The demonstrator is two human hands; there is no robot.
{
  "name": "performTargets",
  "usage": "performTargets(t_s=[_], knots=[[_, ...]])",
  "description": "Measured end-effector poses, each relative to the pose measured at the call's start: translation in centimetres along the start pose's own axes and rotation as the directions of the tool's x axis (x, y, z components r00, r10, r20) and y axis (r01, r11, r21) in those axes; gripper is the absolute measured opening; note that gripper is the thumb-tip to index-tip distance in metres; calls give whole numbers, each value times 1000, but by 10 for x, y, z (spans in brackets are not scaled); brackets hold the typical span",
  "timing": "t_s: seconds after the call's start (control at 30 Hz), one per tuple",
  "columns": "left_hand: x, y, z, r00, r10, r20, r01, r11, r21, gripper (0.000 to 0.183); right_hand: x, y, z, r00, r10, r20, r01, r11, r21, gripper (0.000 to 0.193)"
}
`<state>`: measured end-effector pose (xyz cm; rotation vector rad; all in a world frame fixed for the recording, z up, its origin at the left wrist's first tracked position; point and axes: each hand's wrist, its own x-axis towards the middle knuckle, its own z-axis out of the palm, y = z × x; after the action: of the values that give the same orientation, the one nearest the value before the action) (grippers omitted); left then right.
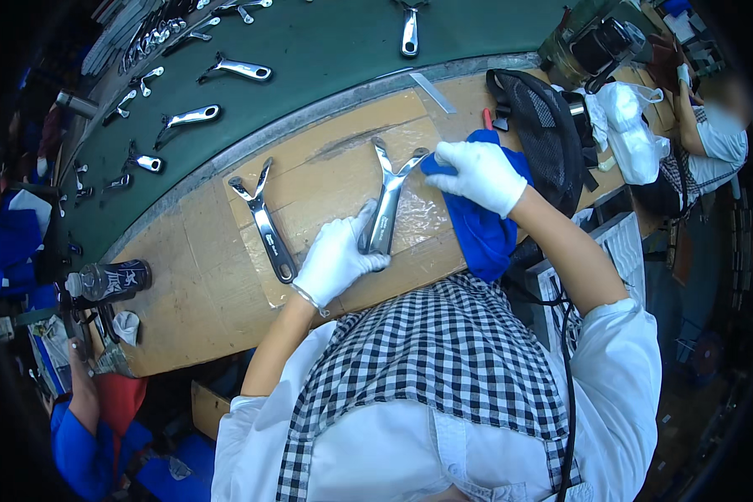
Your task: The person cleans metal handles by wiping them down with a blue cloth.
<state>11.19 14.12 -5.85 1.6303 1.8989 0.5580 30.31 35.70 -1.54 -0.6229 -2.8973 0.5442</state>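
In my gloved left hand (337, 261) is the dark lower handle of a Y-shaped chrome tool (388, 197), its forked arms pointing away from me. The fingers close around the handle just above the cardboard. My right hand (484, 177), also in a white glove, pinches a blue cloth (482, 243) and presses a fold of it at the right fork tip. The rest of the cloth drapes down toward my apron. Left of my left hand lies a second Y-shaped chrome tool (264, 222), its fork away from me and its holed handle end near me.
A cardboard sheet (322, 155) under clear plastic covers the bench. Beyond it, a green conveyor belt (309, 58) carries several similar tools. At left lies a bottle (113, 280); at right are a black mesh bag (540, 134) and white plastic bag (630, 125). Other people sit at both sides.
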Motion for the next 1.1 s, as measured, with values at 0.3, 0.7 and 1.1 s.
performTargets(t_s=[0.3,0.7,1.1], knots=[[20,42,32,953,-90,-288,148,972,185,75,-6,0,35,980,-151,-126,120,966,-230,20],[24,14,-3,833,-308,460,504,76,-861,26,28,-43,68,975,-118,-189,142,983,119,23],[35,9,-28,820,-307,482,563,282,-777,16,5,-19,53,973,-221,67,227,969,-100,32]])
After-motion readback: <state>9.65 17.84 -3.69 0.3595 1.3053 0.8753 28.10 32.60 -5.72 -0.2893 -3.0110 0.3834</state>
